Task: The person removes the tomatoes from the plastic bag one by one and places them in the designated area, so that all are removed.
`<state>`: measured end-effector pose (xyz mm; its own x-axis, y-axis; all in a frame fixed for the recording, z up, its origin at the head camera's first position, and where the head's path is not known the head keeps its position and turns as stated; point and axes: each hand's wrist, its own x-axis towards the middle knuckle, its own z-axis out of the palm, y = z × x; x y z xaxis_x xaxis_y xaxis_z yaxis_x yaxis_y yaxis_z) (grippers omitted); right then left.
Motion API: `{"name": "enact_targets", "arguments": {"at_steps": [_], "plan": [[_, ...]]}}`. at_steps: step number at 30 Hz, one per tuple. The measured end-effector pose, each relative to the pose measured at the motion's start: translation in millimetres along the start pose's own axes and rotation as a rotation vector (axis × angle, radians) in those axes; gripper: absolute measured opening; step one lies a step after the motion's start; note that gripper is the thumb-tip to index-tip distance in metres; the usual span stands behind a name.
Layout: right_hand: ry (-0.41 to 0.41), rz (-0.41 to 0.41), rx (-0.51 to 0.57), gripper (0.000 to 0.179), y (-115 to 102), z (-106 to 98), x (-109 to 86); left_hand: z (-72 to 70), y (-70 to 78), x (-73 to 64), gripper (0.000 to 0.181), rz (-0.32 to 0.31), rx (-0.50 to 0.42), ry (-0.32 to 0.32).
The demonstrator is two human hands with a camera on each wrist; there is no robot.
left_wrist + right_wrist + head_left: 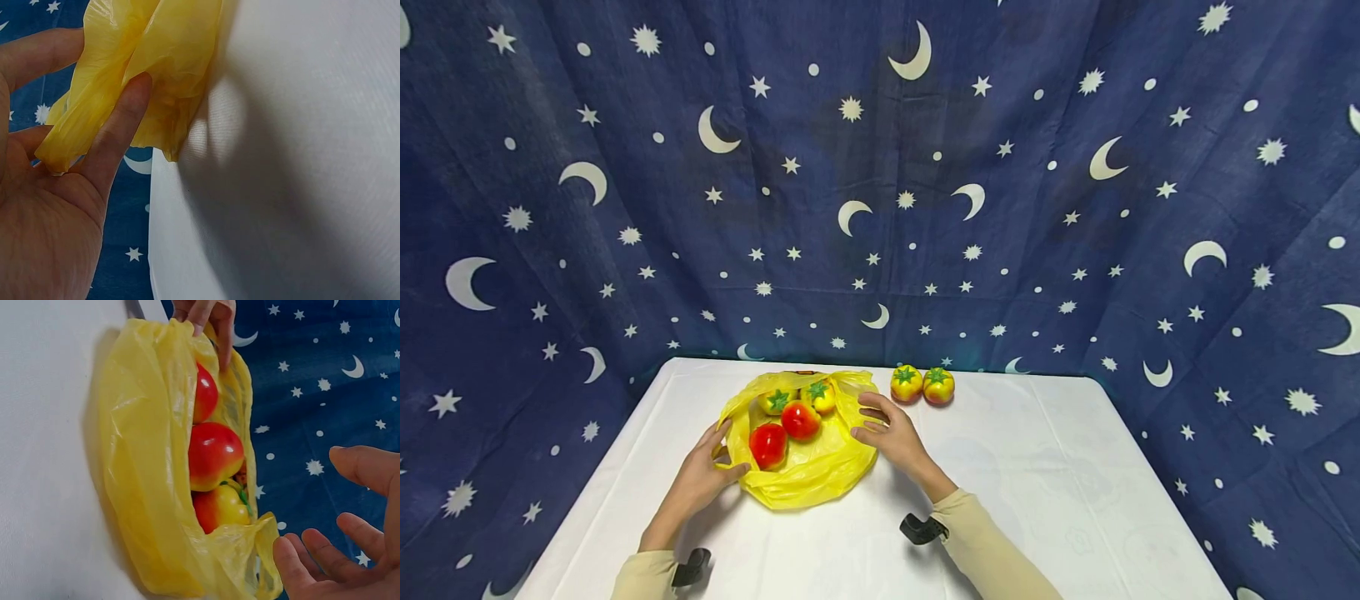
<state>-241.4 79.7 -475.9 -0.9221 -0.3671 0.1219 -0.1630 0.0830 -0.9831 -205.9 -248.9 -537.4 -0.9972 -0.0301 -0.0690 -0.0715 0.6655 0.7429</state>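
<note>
A yellow plastic bag lies with its mouth spread open. Inside it sit two glossy red fruits and two yellow fruits with green star-shaped tops. My left hand holds the bag's left rim; in the left wrist view, thumb and fingers lie on either side of the thin yellow film. At the bag's right edge is my right hand, its fingers spread apart. In the right wrist view, the right hand shows nothing in its grasp, fingertips close to the bag.
Two more yellow-and-red fruits with green tops stand side by side behind the right hand. A white cloth covers the table. Dark blue fabric with moons and stars hangs around the back and sides.
</note>
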Motion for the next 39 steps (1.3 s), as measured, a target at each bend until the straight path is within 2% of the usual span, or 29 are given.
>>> {"name": "enact_targets", "arguments": {"at_steps": [5, 11, 22, 30, 33, 39], "plan": [[-0.005, 0.011, 0.005, 0.055, 6.3, 6.1, 5.8, -0.8, 1.3, -0.6, 0.093, 0.012, -0.007, -0.001], [0.000, 0.038, -0.068, 0.051, 9.1, 12.6, 14.9, -1.6, 1.3, 0.5, 0.093, 0.021, -0.006, 0.007], [-0.028, 0.034, -0.136, 0.049, 4.6, 23.6, 33.8, -2.6, 0.5, 1.1, 0.093, 0.021, -0.018, 0.005], [-0.004, 0.056, -0.193, 0.049, 39.4, 28.0, 63.2, -0.1, -0.3, 0.4, 0.092, 0.009, -0.012, 0.011], [-0.006, 0.051, -0.202, 0.050, 39.5, 28.9, 67.5, 0.5, 0.3, 0.1, 0.092, 0.011, -0.012, 0.016], [-0.001, 0.026, -0.295, 0.046, 40.4, 31.8, 73.7, 0.0, -0.7, 0.7, 0.091, 0.040, -0.001, 0.028]]}}
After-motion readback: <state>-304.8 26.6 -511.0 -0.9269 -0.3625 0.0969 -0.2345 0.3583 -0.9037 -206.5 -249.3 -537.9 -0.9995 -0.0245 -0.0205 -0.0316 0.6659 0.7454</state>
